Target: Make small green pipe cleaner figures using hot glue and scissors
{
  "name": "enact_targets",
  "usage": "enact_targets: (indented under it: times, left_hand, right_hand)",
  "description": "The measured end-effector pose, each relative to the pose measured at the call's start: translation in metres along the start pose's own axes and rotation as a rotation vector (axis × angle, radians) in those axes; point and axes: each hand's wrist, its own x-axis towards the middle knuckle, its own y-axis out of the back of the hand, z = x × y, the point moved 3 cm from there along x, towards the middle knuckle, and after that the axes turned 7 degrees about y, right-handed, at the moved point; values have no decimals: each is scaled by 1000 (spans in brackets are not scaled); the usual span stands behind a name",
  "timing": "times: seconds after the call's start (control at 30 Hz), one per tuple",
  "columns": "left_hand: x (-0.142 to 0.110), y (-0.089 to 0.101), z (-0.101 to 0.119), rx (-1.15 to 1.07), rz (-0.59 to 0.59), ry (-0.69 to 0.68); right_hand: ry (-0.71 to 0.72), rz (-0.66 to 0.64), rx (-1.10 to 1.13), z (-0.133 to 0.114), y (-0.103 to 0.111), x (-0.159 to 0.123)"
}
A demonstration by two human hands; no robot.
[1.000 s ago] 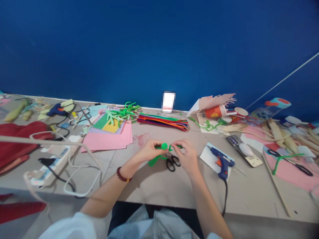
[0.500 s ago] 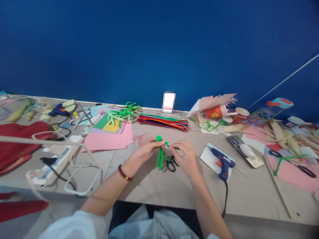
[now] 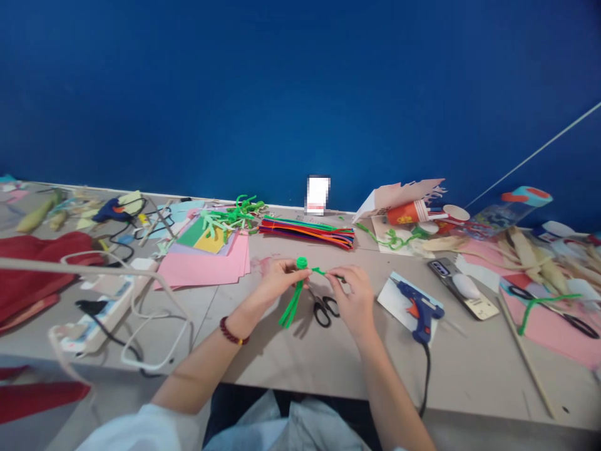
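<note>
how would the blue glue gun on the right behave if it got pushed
The blue glue gun would probably slide or swivel rather than roll, since it lies on its side. Its black cord trails to the front edge of the table, so it may tug back. The thin pale sheet under it might shift along too.

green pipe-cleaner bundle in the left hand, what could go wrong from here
The green strand between the left hand and right hand could slip loose. Tails of the green pipe-cleaner bundle hang near the black-handled scissors and might snag. The cord of the blue glue gun runs beside the right forearm, which might catch it and drag the gun.
</note>
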Motion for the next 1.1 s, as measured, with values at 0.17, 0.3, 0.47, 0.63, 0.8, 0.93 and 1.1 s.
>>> enact_targets:
  times: [0.17,0.3,0.47,0.63,0.8,0.93,1.1]
  left_hand:
    - [0,-3,2,-12,19,-27]
    - [-3,-4,5,-44,-29,-54]
    - [-5,-7,2,-122,-173,2]
    - [-5,-9,1,-69,-210,-4]
    - [-3,-6,3,-31,-42,-70]
    - [-3,-7,2,-51,-105,-73]
    - [-2,-6,1,-136,-87,-73]
  right_hand:
    - [-16,-12,18,-1,-1,1]
    - [-30,-24,56,-2,-2,1]
    - [-69,-53,25,2,-4,-2]
    - [-77,-1,5,4,-1,-2]
    - [-48,51,15,0,2,-1]
    - [-59,39,40,-1,0,-1]
    - [-75,8,92,-1,-1,0]
